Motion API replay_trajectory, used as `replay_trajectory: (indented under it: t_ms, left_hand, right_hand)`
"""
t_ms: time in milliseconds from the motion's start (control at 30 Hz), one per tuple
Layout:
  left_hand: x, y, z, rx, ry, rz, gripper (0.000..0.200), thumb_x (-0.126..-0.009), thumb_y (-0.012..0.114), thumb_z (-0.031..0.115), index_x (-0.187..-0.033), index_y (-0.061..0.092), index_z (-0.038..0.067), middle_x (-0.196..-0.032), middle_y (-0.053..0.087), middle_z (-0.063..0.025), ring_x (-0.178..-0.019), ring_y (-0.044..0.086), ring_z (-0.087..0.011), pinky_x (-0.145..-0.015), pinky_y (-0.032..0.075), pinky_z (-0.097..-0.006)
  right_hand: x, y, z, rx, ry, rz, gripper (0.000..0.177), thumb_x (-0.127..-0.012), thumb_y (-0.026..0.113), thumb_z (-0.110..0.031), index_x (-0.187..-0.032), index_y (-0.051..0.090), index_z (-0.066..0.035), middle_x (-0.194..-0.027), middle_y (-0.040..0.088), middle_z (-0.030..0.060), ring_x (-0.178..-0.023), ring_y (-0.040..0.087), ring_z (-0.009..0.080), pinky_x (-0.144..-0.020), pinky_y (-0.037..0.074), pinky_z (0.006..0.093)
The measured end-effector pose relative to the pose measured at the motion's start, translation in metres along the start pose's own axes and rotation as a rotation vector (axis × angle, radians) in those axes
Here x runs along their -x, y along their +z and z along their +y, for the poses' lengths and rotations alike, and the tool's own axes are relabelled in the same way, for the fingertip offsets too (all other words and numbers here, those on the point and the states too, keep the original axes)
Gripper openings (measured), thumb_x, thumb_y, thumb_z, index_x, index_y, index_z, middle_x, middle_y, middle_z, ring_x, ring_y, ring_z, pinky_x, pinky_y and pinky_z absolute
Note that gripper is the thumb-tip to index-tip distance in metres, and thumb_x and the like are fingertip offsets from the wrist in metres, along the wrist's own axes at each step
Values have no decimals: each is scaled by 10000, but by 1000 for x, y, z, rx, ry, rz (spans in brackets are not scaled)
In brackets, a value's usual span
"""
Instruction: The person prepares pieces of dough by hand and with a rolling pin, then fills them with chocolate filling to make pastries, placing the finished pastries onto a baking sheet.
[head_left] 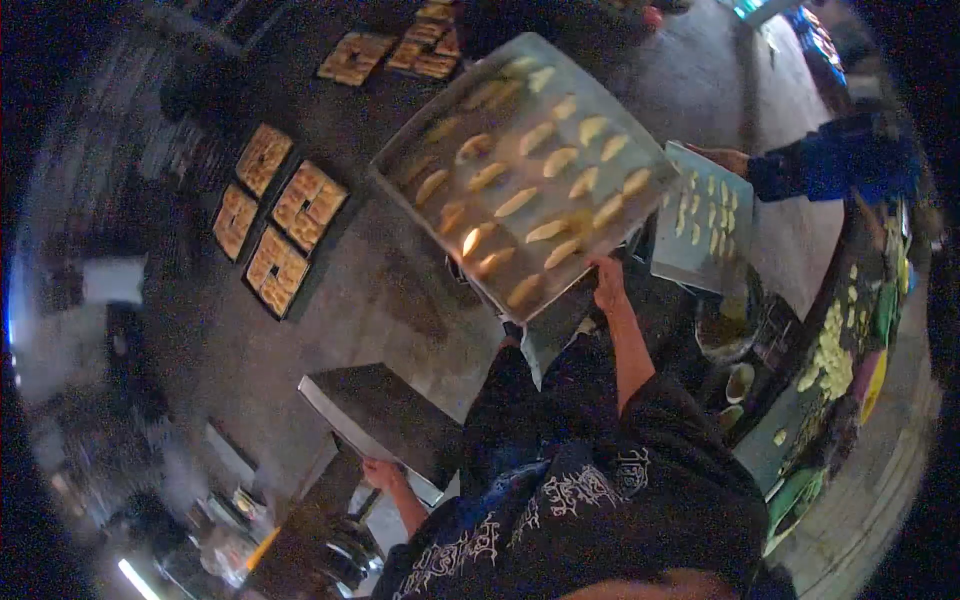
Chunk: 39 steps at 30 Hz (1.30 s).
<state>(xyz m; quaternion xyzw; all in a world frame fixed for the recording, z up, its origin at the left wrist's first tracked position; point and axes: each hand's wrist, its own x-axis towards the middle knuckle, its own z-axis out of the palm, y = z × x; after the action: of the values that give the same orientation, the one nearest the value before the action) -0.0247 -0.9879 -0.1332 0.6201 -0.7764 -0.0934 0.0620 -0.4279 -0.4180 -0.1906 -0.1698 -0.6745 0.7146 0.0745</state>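
Note:
My right hand (608,285) grips the near edge of a large metal baking tray (655,140), raised and tilted in front of me. Rows of pale, crescent-shaped dough pieces (517,202) lie on it, and one catches a bright glint. Lower left, my left hand (380,474) is closed on the edge of a dark rectangular baking tray (390,405) with a pale metal rim. No pieces show on this second tray. Part of its near side is hidden by my arm and clothing.
At right, another person's sleeve (835,160) and hand (725,160) hold a smaller tray of dough pieces (662,265). Several dark trays of browned baked goods (310,205) lie on the floor (400,260). More dough pieces (828,360) lie on a worktop at far right, beside bowls (728,325).

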Motion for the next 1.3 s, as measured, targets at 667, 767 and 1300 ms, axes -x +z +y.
replay_trajectory:
  t_ms: [667, 767, 1300]
  left_hand:
    - [11, -46, 42, -97, 326, -67, 487, -1070, 397, 311, -1252, 644, -66, -1202, 669, -271, -1054, 659, -407, -919, 517, -483]
    - [-10, -58, 41, 150, 329, -96, 490, -1071, 390, 310, -1271, 630, -68, -1187, 675, -263, -1062, 654, -400, -920, 508, -479]
    - [140, -429, 448, -23, 1222, 467, 497, -1053, 469, 367, -1216, 667, -59, -1197, 692, -234, -1076, 668, -406, -934, 523, -458]
  right_hand:
    - [-80, 6, -65, 940, 188, -321, 385, -928, 596, -327, -1004, 687, 39, -1020, 701, 227, -1025, 660, 378, -871, 512, 491]
    - [-58, -9, -92, 946, 249, -140, 414, -923, 607, -354, -1112, 685, 6, -1099, 690, 260, -1046, 656, 434, -902, 519, 526]
    - [146, -376, -52, 666, 376, 279, 383, -900, 627, -285, -1158, 698, -12, -1106, 723, 203, -1019, 708, 348, -901, 552, 423]
